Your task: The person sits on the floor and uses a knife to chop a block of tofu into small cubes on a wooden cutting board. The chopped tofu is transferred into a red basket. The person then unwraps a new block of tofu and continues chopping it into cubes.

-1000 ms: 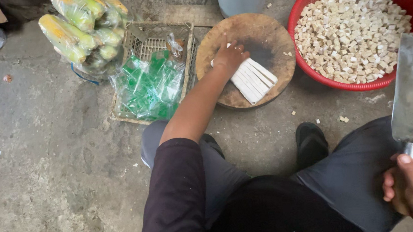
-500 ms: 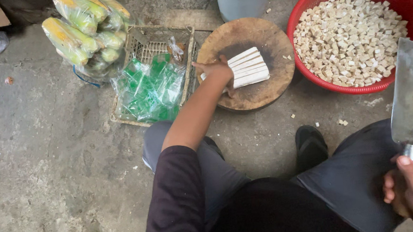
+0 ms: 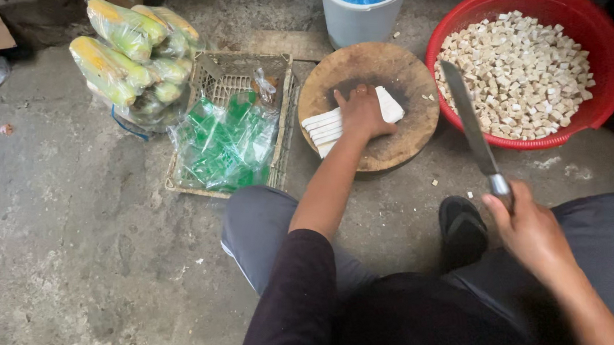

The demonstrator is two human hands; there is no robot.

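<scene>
The stack of pale white strips (image 3: 332, 126) is now pressed flat under the left hand (image 3: 362, 111) on the round wooden chopping block (image 3: 401, 72), where half a second ago it was only being nudged at its edge. The long steel cleaver (image 3: 471, 126), clasped by its handle in the closed right hand (image 3: 531, 230), has been swung in from the far right and is angled toward the block. The strips appear steadied for cutting. The red plastic basin (image 3: 600, 44) of pale cubes (image 3: 523, 74) sits just beside the block.
</scene>
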